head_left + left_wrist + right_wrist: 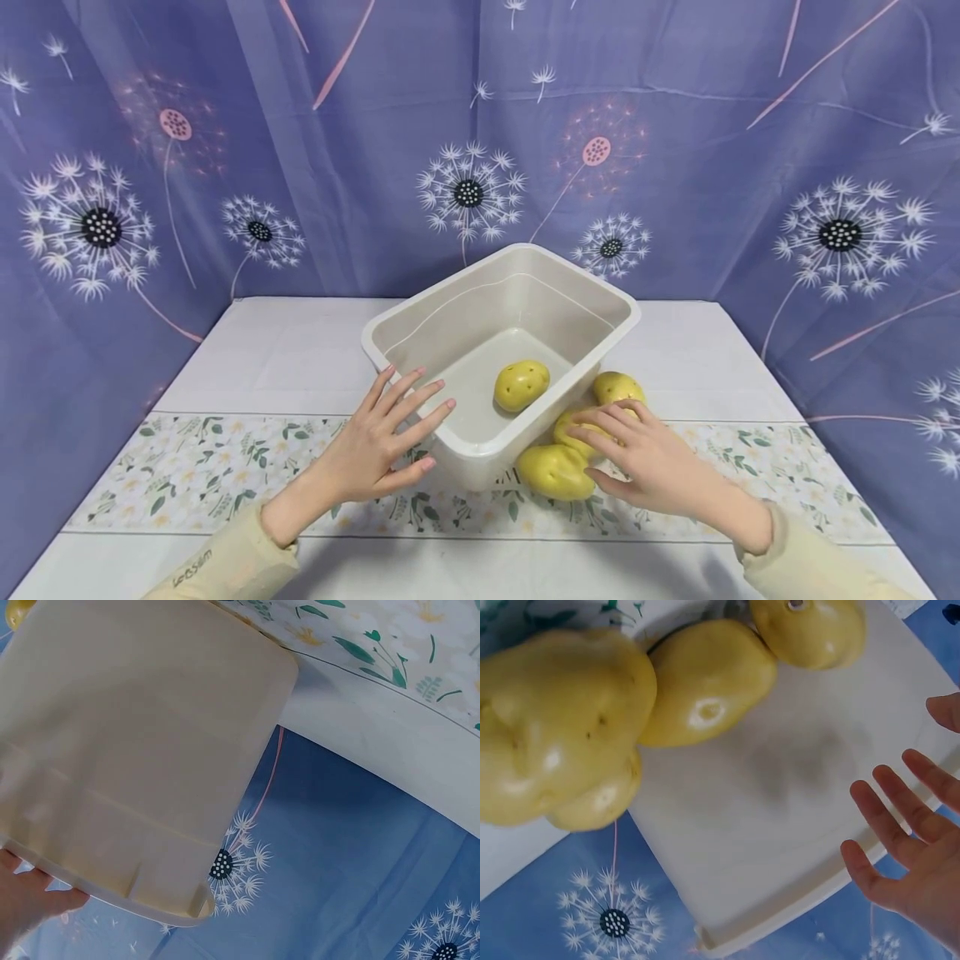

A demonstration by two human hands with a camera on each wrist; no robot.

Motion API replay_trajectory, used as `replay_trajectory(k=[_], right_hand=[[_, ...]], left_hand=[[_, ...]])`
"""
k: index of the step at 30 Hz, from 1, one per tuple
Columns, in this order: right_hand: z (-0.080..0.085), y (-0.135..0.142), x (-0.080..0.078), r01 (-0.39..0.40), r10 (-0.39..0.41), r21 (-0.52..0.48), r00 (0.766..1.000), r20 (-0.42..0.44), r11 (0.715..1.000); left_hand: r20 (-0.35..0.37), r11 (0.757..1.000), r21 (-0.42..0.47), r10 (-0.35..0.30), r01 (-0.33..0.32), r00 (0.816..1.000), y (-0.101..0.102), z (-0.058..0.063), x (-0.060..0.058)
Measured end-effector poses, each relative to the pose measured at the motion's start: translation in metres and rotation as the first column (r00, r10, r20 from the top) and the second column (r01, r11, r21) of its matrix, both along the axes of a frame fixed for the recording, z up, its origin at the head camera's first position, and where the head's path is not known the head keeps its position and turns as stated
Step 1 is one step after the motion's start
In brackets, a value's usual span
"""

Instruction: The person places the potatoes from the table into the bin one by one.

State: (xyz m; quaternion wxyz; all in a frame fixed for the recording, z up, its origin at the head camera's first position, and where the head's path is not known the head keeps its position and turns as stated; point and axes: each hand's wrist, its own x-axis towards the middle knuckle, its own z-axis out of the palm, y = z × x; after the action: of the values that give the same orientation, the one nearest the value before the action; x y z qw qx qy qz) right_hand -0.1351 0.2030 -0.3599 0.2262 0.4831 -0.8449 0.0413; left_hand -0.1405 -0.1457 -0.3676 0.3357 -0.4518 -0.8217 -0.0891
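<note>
A pale grey plastic bin (501, 454) stands turned at an angle on the table, with one yellow potato (521, 386) lying inside it. Several more yellow potatoes (555, 472) sit against the outside of its right wall; the right wrist view shows potatoes (714, 679) close up beside that wall. My left hand (382, 442), fingers straight and spread, is at the near left rim, its fingertips overlapping the rim in the head view. Over the outside potatoes hovers my right hand (645, 462), fingers loosely bent and apart, with nothing held in it.
A white cloth with a floral band (225, 471) covers the table. Purple dandelion-print curtains (360, 167) hang at the back and on both sides, close behind the bin's far corner.
</note>
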Motion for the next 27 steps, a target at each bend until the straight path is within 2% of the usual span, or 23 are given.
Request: replay_trajectory(k=[14,27], right_hand=[[-0.02,-0.007,0.002,0.006,-0.005,0.011,1.0,-0.022,1.0],[-0.035,-0.012,0.008,0.062,-0.064,0.035,0.996,0.054,0.997]], left_hand=[[0.01,1.0,-0.004,-0.009,0.009,1.0,-0.001,-0.001,0.0],[0.023,1.0,-0.013,-0.005,0.005,1.0,-0.001,0.0,0.0]])
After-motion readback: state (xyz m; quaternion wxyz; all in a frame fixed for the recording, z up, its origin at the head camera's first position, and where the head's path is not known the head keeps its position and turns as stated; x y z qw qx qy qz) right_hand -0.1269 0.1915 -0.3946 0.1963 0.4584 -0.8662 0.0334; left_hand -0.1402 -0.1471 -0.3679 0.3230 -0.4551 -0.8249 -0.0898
